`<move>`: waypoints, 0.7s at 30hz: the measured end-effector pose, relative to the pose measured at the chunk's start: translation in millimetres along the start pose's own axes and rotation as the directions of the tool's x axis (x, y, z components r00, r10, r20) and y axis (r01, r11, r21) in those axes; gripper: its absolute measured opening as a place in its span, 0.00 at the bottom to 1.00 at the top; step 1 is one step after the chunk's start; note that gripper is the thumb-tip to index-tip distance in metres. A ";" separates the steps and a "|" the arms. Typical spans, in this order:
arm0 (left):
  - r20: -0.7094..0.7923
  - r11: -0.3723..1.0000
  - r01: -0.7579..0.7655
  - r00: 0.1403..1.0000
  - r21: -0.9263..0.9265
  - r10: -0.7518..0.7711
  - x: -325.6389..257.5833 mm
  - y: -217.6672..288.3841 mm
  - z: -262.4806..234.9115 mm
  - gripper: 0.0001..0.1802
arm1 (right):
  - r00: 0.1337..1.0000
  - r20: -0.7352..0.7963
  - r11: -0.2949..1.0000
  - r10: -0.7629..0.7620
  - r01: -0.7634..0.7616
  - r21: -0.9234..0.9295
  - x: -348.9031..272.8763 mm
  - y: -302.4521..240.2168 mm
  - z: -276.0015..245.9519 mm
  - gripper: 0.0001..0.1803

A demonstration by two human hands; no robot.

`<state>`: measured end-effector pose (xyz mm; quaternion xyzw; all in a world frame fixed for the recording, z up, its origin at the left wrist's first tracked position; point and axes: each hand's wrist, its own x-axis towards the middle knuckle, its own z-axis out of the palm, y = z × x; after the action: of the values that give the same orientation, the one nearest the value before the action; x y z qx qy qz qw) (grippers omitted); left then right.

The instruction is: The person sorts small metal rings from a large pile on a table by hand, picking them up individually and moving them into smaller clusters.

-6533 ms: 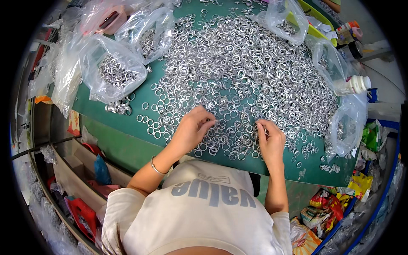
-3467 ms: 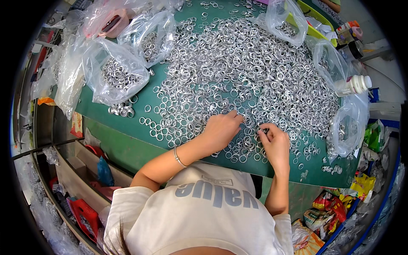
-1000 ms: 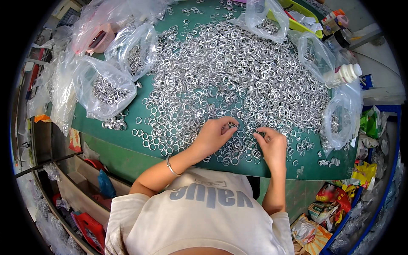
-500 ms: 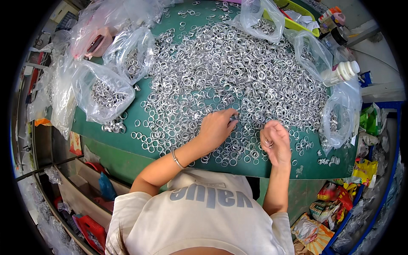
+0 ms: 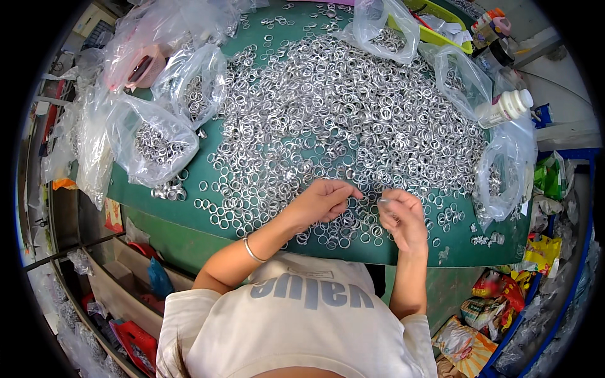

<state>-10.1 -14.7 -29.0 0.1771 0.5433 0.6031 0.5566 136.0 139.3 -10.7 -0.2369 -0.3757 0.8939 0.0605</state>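
Observation:
A broad heap of silver metal rings [image 5: 353,82] covers much of the green tabletop [image 5: 189,217]. Over the loose rings near the front edge is my left hand [image 5: 326,201], its fingers curled in and the forefinger pointing right. What its fingers hold, if anything, is hidden. A short gap to the right, my right hand [image 5: 405,217] is raised with bent fingers, closed on a metal ring [image 5: 384,201] that shows at the fingertips, slightly blurred. More single rings [image 5: 340,234] lie spread below and between the two hands.
Clear bags of rings [image 5: 157,142] stand at the left, with others along the right edge, including one bag [image 5: 501,179]. A white bottle [image 5: 506,107] leans at the right. A green tray [image 5: 435,28] and a pink basket [image 5: 146,66] sit farther back.
My left hand has drawn back toward me and slightly right, off the heap's edge. The right hand has turned inward and lowered a little, its fingers nearer the left hand.

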 end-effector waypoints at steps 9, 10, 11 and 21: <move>-0.135 0.986 -0.112 0.983 0.122 0.128 -0.9 -8.3 -2.8 0.12 | 0.989 -0.117 0.996 -0.086 0.088 0.013 15.8 -4.4 -3.4 0.05; -0.176 0.930 -0.212 0.946 0.300 0.272 1.0 -9.8 -4.8 0.11 | 0.965 -0.228 0.959 -0.128 0.061 -0.278 18.1 -6.2 -2.6 0.06; -0.215 0.893 -0.230 0.920 0.386 0.329 5.0 -4.1 -6.3 0.11 | 0.860 -0.081 0.550 -0.504 0.247 -0.798 27.9 1.0 -2.0 0.10; 0.016 0.331 -0.266 0.800 0.905 0.600 65.8 11.3 12.6 0.13 | 0.768 -0.181 0.479 -0.614 0.180 -0.859 28.3 4.7 -0.9 0.05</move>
<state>-26.2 50.2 -40.8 0.4745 0.7853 0.3843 0.1022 111.8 144.6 -25.2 -0.3479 -0.7549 0.4973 0.2486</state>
